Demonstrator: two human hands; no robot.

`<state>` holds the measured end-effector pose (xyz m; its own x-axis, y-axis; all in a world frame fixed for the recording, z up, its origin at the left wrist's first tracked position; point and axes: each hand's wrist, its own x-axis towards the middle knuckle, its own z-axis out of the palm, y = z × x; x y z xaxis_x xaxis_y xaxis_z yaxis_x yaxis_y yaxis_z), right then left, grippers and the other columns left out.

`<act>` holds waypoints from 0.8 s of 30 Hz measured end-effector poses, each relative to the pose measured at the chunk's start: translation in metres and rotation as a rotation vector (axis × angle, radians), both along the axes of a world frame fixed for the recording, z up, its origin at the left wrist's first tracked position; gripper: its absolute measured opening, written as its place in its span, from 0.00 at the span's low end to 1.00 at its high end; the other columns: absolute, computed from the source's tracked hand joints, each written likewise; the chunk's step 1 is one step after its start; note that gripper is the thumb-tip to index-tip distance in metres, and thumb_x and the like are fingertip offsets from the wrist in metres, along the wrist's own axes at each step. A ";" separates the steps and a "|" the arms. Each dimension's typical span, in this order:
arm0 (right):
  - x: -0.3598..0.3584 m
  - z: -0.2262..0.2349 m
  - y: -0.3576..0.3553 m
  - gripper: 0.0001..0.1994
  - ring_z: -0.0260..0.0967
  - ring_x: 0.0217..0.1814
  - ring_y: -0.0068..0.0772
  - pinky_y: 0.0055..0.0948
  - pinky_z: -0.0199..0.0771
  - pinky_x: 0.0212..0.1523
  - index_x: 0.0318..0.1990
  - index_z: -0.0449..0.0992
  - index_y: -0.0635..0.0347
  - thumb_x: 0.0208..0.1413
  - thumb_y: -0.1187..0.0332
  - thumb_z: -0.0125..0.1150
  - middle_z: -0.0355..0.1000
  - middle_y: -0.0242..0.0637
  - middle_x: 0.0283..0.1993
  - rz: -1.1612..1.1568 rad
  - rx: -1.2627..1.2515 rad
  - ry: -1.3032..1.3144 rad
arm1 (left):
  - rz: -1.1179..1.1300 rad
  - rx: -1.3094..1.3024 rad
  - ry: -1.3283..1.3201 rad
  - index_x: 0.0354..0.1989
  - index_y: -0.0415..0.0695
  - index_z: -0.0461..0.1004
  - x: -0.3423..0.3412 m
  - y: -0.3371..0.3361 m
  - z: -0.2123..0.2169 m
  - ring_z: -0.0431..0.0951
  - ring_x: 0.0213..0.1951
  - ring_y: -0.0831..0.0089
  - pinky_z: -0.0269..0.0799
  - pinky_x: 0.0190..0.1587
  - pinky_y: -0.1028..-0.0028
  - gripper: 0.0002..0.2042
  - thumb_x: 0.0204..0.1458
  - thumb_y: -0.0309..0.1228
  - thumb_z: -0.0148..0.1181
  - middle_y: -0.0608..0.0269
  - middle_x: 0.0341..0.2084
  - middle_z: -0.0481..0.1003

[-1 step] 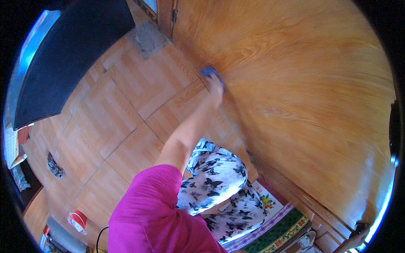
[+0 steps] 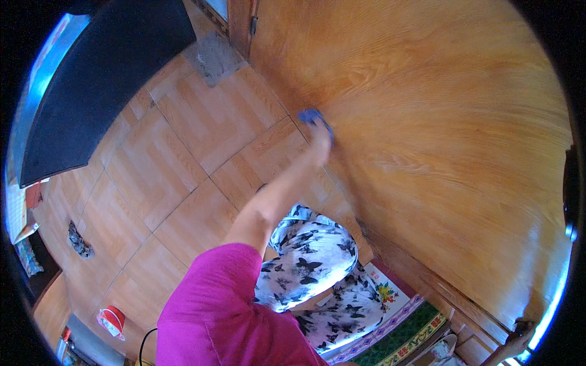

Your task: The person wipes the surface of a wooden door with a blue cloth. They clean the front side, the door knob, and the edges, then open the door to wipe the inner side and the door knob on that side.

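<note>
Head view: against the wooden door (image 2: 427, 140), left hand (image 2: 321, 135) grips blue cloth (image 2: 309, 115), likely soft, best bunched centrally; right hand (image 2: 522, 332), I can't tell.

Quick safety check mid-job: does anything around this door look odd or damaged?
Two things: a crumpled grey-and-black lump, perhaps cloth, lies alone on the wood-patterned tile floor at left; and a rough grey patch near the brown wooden door's hinge interrupts the tile pattern.

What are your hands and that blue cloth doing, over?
Left hand holding blue cloth low against door. Right hand by door's edge, grip unclear. Patterned trousers below, apart from cloth.
</note>
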<state>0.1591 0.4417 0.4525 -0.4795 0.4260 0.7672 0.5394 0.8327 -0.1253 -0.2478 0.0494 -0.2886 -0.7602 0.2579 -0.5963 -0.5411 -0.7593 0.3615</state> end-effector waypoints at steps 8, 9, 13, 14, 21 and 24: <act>-0.064 -0.035 -0.067 0.24 0.72 0.35 0.28 0.28 0.72 0.41 0.44 0.81 0.61 0.72 0.50 0.46 0.79 0.36 0.36 -0.146 -0.020 0.062 | 0.472 -0.897 1.068 0.78 0.46 0.36 0.049 0.010 0.315 0.32 0.76 0.37 0.34 0.73 0.42 0.40 0.65 0.39 0.54 0.35 0.75 0.26; -0.059 -0.027 -0.063 0.24 0.72 0.35 0.29 0.28 0.72 0.41 0.44 0.81 0.62 0.72 0.50 0.46 0.79 0.36 0.36 -0.111 -0.055 0.067 | 0.495 -0.929 1.229 0.78 0.47 0.41 0.027 -0.008 0.337 0.37 0.75 0.33 0.37 0.72 0.39 0.38 0.64 0.38 0.55 0.34 0.76 0.30; 0.057 0.034 0.020 0.25 0.73 0.40 0.36 0.34 0.73 0.46 0.47 0.78 0.67 0.73 0.52 0.44 0.79 0.45 0.39 0.195 -0.292 -0.051 | 0.787 -1.107 1.441 0.75 0.41 0.50 -0.068 -0.079 0.399 0.54 0.71 0.40 0.49 0.71 0.49 0.31 0.65 0.35 0.50 0.38 0.72 0.51; 0.020 0.022 0.035 0.22 0.73 0.36 0.35 0.33 0.73 0.41 0.45 0.78 0.65 0.69 0.52 0.50 0.78 0.42 0.37 0.238 -0.286 -0.064 | 0.886 -1.196 1.386 0.75 0.41 0.50 -0.093 -0.108 0.393 0.54 0.71 0.41 0.49 0.71 0.50 0.31 0.65 0.36 0.50 0.39 0.73 0.51; -0.023 -0.023 -0.070 0.20 0.72 0.34 0.28 0.28 0.70 0.36 0.43 0.79 0.61 0.67 0.51 0.52 0.77 0.34 0.35 0.100 -0.172 0.083 | 0.845 -0.939 0.955 0.75 0.44 0.51 -0.192 -0.163 0.202 0.55 0.72 0.48 0.50 0.71 0.53 0.30 0.68 0.42 0.46 0.46 0.74 0.51; -0.006 0.016 -0.012 0.22 0.72 0.41 0.28 0.28 0.70 0.46 0.44 0.80 0.63 0.71 0.52 0.46 0.78 0.35 0.40 0.130 -0.238 -0.077 | 0.732 -0.735 0.722 0.75 0.46 0.51 -0.190 -0.164 0.101 0.55 0.72 0.50 0.50 0.71 0.54 0.30 0.69 0.45 0.45 0.49 0.74 0.51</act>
<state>0.1529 0.4295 0.4687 -0.5947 0.5209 0.6124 0.4456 0.8475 -0.2883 -0.4376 -0.1150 -0.1875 -0.7962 -0.5747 0.1892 0.4157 -0.2923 0.8613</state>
